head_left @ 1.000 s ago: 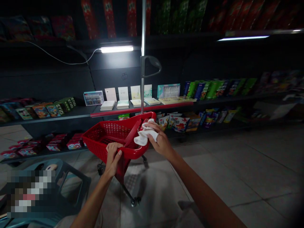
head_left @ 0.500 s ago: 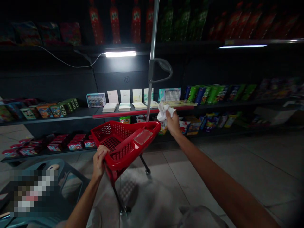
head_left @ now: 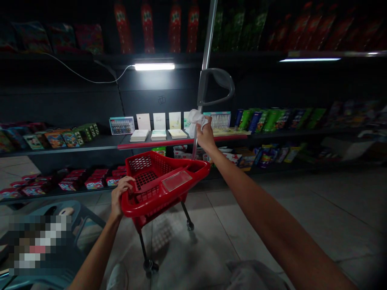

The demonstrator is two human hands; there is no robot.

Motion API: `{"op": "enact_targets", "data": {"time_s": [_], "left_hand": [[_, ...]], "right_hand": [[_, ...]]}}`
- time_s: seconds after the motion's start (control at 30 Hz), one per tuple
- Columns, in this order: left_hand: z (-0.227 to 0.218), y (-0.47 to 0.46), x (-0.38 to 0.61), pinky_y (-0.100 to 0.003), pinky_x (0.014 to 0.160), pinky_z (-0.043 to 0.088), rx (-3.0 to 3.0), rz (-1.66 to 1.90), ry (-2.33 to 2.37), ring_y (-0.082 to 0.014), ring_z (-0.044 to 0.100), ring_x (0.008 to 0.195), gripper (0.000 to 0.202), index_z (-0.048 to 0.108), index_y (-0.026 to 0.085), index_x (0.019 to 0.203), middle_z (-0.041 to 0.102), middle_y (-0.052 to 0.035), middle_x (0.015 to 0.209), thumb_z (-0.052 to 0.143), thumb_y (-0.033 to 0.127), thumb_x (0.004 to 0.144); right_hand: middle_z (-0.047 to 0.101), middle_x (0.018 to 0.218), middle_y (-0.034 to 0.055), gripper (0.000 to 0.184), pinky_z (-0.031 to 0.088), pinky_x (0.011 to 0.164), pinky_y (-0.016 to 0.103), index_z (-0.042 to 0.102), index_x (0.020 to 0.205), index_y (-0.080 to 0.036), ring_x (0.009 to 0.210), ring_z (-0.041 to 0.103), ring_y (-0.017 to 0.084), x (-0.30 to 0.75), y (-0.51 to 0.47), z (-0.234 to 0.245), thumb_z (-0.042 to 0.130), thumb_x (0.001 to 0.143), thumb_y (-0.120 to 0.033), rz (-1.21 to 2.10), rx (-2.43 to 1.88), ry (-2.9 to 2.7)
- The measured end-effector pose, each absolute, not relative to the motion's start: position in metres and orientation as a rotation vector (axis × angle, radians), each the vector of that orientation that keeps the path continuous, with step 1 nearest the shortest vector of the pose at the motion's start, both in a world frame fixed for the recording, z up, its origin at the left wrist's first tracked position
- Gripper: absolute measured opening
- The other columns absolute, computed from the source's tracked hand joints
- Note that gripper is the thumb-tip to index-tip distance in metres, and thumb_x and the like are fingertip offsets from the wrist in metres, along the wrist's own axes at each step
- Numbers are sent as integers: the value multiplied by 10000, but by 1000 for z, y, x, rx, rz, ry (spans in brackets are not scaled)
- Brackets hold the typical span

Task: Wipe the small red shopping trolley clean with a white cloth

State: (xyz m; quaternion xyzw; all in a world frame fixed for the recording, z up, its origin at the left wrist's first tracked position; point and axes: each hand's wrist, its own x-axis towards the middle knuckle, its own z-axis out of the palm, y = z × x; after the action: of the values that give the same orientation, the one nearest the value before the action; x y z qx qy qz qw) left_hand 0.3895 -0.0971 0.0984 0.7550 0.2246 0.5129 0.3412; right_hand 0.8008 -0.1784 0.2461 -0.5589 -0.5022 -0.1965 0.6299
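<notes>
Clamped around a crumpled white cloth (head_left: 196,119), the person's right hand (head_left: 206,132) holds it up at the slim silvery metal pole (head_left: 209,40), just below a grey, loop-shaped plastic handle (head_left: 201,89). To do this well, I'd say, the cloth should lap right round the metal, with pressure even and light. Steadying matters too: the wheeled red plastic shopping cart (head_left: 152,205) stands on thin legs, and the pole rises from its far right corner, so a sideways push could roll it. As for the grip, the right fingers are bunched together on the cloth; whether they squeeze the pole through it, I can't tell from here. The left hand (head_left: 121,194) is curled over the cart's near left rim, fingers closed on the plastic. Beyond it runs a dark shelf with a red front edge (head_left: 157,144).
</notes>
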Motion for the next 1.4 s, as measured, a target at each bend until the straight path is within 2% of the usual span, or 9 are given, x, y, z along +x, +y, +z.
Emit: {"op": "enact_targets", "data": {"time_s": [0.1, 0.27, 0.47, 0.63, 0.77, 0.87, 1.1, 1.3, 1.4], "left_hand": [[110, -93, 384, -463, 1101, 457, 1881, 1255, 617, -309, 604, 1237, 240, 654, 192, 847, 690, -129, 1284, 505, 376, 801], [160, -122, 365, -395, 1032, 511, 1874, 1306, 724, -280, 622, 1256, 349, 684, 211, 1126, 710, -80, 1281, 528, 403, 879], [187, -218, 394, -400, 788, 547, 2717, 1166, 828, -302, 701, 1034, 397, 689, 307, 1266, 739, -77, 1230, 559, 504, 947], [166, -242, 429, -354, 588, 444, 2951, 1092, 983, -269, 701, 698, 529, 613, 252, 1402, 791, -83, 936, 530, 545, 969], [163, -237, 426, -331, 581, 431, 3012, 1110, 905, -249, 714, 718, 568, 629, 251, 1396, 788, -70, 884, 576, 579, 936], [166, -232, 416, -320, 574, 430, 3009, 1120, 924, -236, 705, 679, 543, 674, 269, 1350, 779, -51, 811, 594, 591, 921], [164, -205, 392, -305, 571, 430, 2952, 1159, 922, -229, 724, 677, 557, 730, 301, 1306, 817, -40, 870, 646, 637, 870], [161, -168, 372, -284, 581, 440, 2852, 1288, 859, -189, 736, 678, 367, 791, 333, 1176, 823, -14, 865, 594, 545, 949], [159, -154, 364, -287, 653, 484, 2821, 1405, 748, -160, 711, 636, 286, 828, 301, 1035, 801, -3, 766, 605, 461, 957]], "right_hand": [[612, 1241, 165, 367, 423, 1132, 464, 464, 1270, -192, 1196, 612, 262, 794, -190, 226, 451, 1013, -453, -438, -1308, -1205], [634, 1159, 174, 305, 452, 1088, 469, 500, 1201, -165, 1119, 639, 279, 787, -206, 195, 456, 971, -362, -363, -1407, -1239], [654, 1224, 126, 437, 443, 1109, 447, 551, 1261, -184, 1174, 613, 260, 776, -217, 201, 533, 929, -466, -216, -1275, -1157], [615, 1348, 90, 568, 460, 1106, 483, 537, 1418, -264, 1309, 556, 257, 781, -200, 239, 349, 1011, -612, -221, -1076, -1091], [600, 1346, 95, 608, 455, 1109, 520, 540, 1431, -279, 1317, 549, 290, 788, -190, 245, 385, 998, -675, -323, -1100, -1106], [612, 1319, 112, 570, 454, 1107, 526, 526, 1417, -258, 1248, 580, 296, 786, -196, 234, 492, 980, -622, -392, -1159, -1122], [663, 1140, 104, 491, 532, 983, 499, 559, 1279, -219, 1030, 636, 281, 775, -226, 228, 638, 907, -529, -392, -1241, -1185], [685, 1009, 61, 380, 553, 866, 408, 600, 1111, -201, 903, 646, 249, 745, -255, 221, 672, 842, -459, -131, -1244, -1175], [698, 988, 54, 372, 554, 839, 383, 610, 1088, -200, 884, 644, 245, 729, -271, 212, 684, 818, -445, -27, -1254, -1175]]}}
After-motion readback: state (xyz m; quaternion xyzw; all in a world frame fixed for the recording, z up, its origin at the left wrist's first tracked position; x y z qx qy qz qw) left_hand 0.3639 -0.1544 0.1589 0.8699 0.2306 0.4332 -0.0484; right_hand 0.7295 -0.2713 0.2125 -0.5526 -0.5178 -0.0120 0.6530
